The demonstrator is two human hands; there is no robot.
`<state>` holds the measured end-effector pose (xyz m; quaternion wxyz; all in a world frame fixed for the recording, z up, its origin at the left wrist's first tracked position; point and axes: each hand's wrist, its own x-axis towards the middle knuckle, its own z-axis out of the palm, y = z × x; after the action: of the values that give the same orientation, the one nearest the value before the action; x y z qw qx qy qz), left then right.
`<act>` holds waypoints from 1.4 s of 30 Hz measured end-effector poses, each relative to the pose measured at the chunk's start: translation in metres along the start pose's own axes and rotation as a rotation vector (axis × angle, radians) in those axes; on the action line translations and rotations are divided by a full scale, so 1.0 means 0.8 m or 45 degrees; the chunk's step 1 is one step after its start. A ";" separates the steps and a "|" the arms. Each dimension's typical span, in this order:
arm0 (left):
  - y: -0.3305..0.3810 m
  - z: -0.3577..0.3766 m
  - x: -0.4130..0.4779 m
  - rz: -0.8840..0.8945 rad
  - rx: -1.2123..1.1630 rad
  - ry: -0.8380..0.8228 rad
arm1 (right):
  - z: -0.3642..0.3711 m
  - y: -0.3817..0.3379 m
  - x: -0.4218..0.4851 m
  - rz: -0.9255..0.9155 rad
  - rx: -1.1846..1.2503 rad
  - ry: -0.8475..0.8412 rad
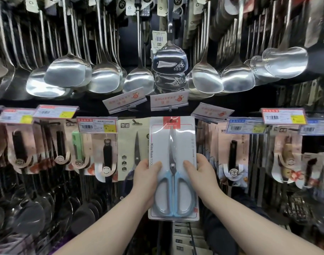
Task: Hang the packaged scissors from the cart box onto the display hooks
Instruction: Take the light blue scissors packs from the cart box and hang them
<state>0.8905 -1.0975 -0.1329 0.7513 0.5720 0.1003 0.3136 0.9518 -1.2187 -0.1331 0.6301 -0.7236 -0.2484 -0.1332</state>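
Shop shelving crowded with hanging kitchenware fills the view. Polished steel spatulas and ladles point(102, 78) hang in rows across the top, their long handles cut off by the upper edge. Below them, carded peelers with black handles point(107, 153) hang under clear plastic price-tag holders point(96, 125) whose print is too blurred to read. Dark rounded utensils point(28, 214) at lower left sit in shadow and are hard to identify. Stacked pale packages point(181, 236) at the bottom are partly hidden by the forearms.

A white-carded blister pack of blue-handled kitchen scissors point(173, 168) is held at the centre, in front of the lower row, just right of a beige card holding dark scissors point(133, 144). Its long axis stands vertical: the closed steel blades point up and the plastic loop handles sit at the bottom. A red header strip at its top has a hang hole with a dark shape in it; whether a hook passes through cannot be told.

The left hand point(145, 173) grips the pack's left edge, thumb flat on the front, fingers hidden behind the card. The right hand point(199, 172) grips the right edge the same way. The card is a flat rectangle with rounded corners under glossy, reflective clear plastic, with "Kitchen TOOL" printed sideways along its left side.
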 end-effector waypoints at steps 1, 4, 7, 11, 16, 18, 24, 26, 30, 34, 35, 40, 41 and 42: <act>0.001 0.000 0.001 -0.014 -0.009 -0.003 | 0.001 -0.001 0.002 0.002 -0.003 0.002; 0.003 -0.001 0.005 -0.060 -0.006 0.004 | 0.005 -0.002 0.006 0.030 0.010 -0.006; -0.002 -0.001 0.013 -0.082 0.006 0.015 | 0.008 0.004 0.010 0.052 -0.011 -0.003; -0.011 -0.003 0.019 -0.096 0.046 0.016 | 0.010 0.014 0.014 0.086 -0.025 -0.002; -0.011 -0.001 0.041 -0.028 0.367 0.066 | 0.013 0.024 0.034 0.130 -0.076 -0.027; -0.007 -0.001 0.050 0.035 0.607 0.072 | 0.014 0.026 0.044 0.152 -0.108 -0.038; -0.004 0.002 0.073 0.104 1.146 0.042 | 0.020 0.034 0.065 0.170 -0.190 -0.072; -0.004 0.005 0.077 0.091 1.190 0.047 | 0.022 0.034 0.068 0.164 -0.220 -0.072; -0.009 0.009 0.073 0.046 1.065 0.046 | 0.022 0.035 0.071 0.184 -0.258 -0.081; -0.014 0.012 0.060 0.018 0.811 0.100 | 0.017 0.031 0.072 0.216 -0.291 -0.088; -0.014 0.013 0.055 0.039 0.760 0.109 | 0.016 0.030 0.071 0.222 -0.318 -0.092; -0.013 0.014 0.035 0.227 0.832 0.032 | 0.014 0.027 0.055 0.195 -0.551 -0.108; -0.012 0.012 0.031 0.271 0.944 0.000 | 0.012 0.025 0.050 0.165 -0.626 -0.120; -0.010 0.010 0.028 0.317 1.078 -0.033 | 0.010 0.022 0.043 0.131 -0.729 -0.143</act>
<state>0.9146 -1.0920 -0.1334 0.4083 0.8410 0.1409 0.3258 0.9888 -1.2059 -0.1316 0.3916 -0.8897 -0.1984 -0.1255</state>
